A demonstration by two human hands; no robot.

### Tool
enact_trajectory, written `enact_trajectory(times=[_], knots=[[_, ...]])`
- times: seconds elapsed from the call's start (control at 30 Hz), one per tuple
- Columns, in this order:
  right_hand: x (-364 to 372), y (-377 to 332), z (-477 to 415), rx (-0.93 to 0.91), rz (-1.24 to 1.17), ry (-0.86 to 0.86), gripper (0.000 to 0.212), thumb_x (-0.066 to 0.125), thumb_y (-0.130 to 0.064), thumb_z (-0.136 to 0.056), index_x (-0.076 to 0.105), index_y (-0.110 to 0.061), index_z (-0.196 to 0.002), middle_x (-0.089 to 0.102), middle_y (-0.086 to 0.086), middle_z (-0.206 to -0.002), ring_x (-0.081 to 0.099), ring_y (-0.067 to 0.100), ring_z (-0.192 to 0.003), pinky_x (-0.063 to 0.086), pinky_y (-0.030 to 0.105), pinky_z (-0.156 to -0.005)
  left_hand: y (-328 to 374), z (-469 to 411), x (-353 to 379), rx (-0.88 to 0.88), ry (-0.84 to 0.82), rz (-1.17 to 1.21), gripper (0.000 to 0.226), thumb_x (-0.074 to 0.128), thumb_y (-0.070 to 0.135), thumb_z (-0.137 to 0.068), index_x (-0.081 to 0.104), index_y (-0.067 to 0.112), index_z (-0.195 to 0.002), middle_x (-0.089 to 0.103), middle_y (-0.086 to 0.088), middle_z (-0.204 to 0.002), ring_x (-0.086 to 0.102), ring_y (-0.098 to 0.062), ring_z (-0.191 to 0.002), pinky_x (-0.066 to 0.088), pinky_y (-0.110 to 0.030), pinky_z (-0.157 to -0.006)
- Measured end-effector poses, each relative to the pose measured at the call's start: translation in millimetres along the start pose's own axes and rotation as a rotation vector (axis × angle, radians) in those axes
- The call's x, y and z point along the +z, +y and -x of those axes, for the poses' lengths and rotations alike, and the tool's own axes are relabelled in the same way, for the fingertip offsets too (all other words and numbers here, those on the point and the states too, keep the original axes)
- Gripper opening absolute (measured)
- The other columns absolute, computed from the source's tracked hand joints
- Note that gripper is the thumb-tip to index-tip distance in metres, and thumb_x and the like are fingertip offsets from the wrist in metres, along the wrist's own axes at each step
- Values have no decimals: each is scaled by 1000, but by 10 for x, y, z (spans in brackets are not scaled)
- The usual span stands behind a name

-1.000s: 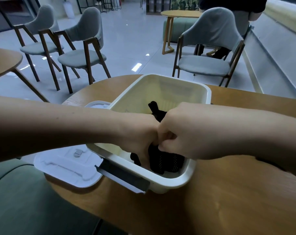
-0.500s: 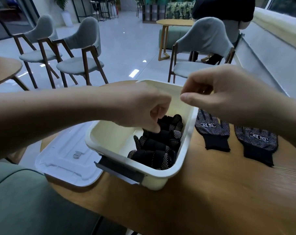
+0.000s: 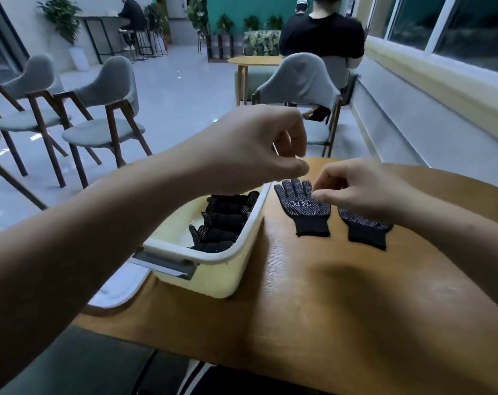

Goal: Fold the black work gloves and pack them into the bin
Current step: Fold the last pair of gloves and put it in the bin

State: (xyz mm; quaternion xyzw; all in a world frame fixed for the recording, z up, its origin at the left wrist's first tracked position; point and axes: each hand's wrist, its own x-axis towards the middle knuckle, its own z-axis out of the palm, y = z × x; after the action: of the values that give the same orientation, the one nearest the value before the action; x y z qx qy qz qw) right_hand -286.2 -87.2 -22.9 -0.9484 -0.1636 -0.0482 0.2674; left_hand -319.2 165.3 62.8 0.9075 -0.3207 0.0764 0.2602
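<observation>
A pale yellow bin (image 3: 233,252) stands on the round wooden table (image 3: 341,303) with several folded black dotted gloves (image 3: 223,223) along its right side. Two more black gloves lie flat on the table right of the bin: one (image 3: 306,209) with a white logo, the other (image 3: 364,226) partly under my right wrist. My left hand (image 3: 250,149) hovers above the bin's far end, fingers loosely curled, holding nothing. My right hand (image 3: 359,189) hangs just over the logo glove, thumb and forefinger close together, apart from the fabric.
The bin's white lid (image 3: 119,292) lies under and left of the bin at the table edge. Grey chairs (image 3: 105,109) stand to the left and one (image 3: 302,89) behind the table. A person in black (image 3: 321,32) sits farther back. A wall with windows runs on the right.
Both hands came up out of the bin, leaving a folded glove inside, and moved right. My right hand dropped towards the logo glove on the table. The view shifted right.
</observation>
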Motion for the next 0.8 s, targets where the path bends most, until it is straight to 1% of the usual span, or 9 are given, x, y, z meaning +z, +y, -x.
enact_trajectory(times=[0.03, 0.2, 0.27, 0.33, 0.43, 0.5, 0.57, 0.67, 0.8], knots=[[44, 68, 43, 5, 11, -2, 9, 82, -39, -89, 77, -32, -87, 74, -13, -81, 68, 2, -79, 53, 27, -73, 45, 5, 80, -1, 2, 7, 20, 80, 39, -90, 70, 27, -104, 72, 12, -95, 67, -2, -88, 57, -35, -82], [320, 263, 294, 9, 90, -50, 9, 76, -37, -95, 70, -37, -89, 66, -18, -81, 59, -1, -79, 35, 12, -64, 219, 108, 585, -27, -24, 43, 17, 81, 41, -91, 70, 32, -100, 71, 12, -90, 66, -1, -84, 56, -23, -73], [461, 309, 376, 10, 114, -47, 26, 72, -30, -98, 57, -36, -78, 58, -18, -78, 55, 4, -77, 35, 16, -62, 257, 170, 774, -29, -42, 93, 14, 80, 36, -91, 70, 30, -98, 72, 11, -87, 67, -4, -83, 59, -31, -76], [605, 353, 436, 10, 148, -44, 28, 67, -25, -98, 50, -32, -77, 55, -14, -78, 57, 15, -81, 36, 26, -65, 273, 233, 934, -42, -54, 132, 11, 79, 33, -92, 71, 28, -98, 73, 10, -87, 68, -5, -84, 59, -34, -78], [762, 407, 538, 4, 137, -38, 8, 57, -37, -92, 63, -32, -94, 60, -11, -94, 63, 22, -97, 48, 37, -80, 210, 314, 1195, -88, -38, 147, 9, 78, 30, -92, 72, 26, -97, 74, 9, -87, 68, -5, -86, 57, -32, -81], [835, 450, 574, -10, 124, -18, 43, 44, -54, -87, 67, -30, -116, 66, -10, -116, 64, 21, -111, 52, 40, -95, 104, 344, 1382, -131, -21, 159, 8, 78, 27, -90, 72, 25, -95, 74, 8, -87, 68, -6, -85, 57, -32, -81], [930, 494, 576, 25, 119, 13, 55, 39, -60, -88, 63, -33, -131, 66, -7, -135, 63, 22, -122, 51, 43, -105, -27, 354, 1572, -176, 5, 160, 7, 75, 24, -89, 71, 23, -95, 73, 7, -87, 69, -10, -85, 57, -31, -81], [1048, 542, 594, 69, 175, 52, 56, 37, -58, -93, 61, -34, -138, 66, -7, -139, 64, 27, -123, 52, 46, -104, -202, 337, 1819, -213, 53, 143, 11, 69, 18, -87, 71, 24, -97, 72, 8, -90, 69, -14, -89, 56, -33, -83], [1095, 486, 668, 63, 279, 97, 49, 48, -43, -97, 72, -23, -134, 71, 0, -136, 67, 28, -122, 51, 47, -104, -394, 329, 2053, -188, 161, 82, 21, 58, 25, -81, 68, 25, -99, 67, 7, -98, 64, -17, -96, 55, -41, -88]])
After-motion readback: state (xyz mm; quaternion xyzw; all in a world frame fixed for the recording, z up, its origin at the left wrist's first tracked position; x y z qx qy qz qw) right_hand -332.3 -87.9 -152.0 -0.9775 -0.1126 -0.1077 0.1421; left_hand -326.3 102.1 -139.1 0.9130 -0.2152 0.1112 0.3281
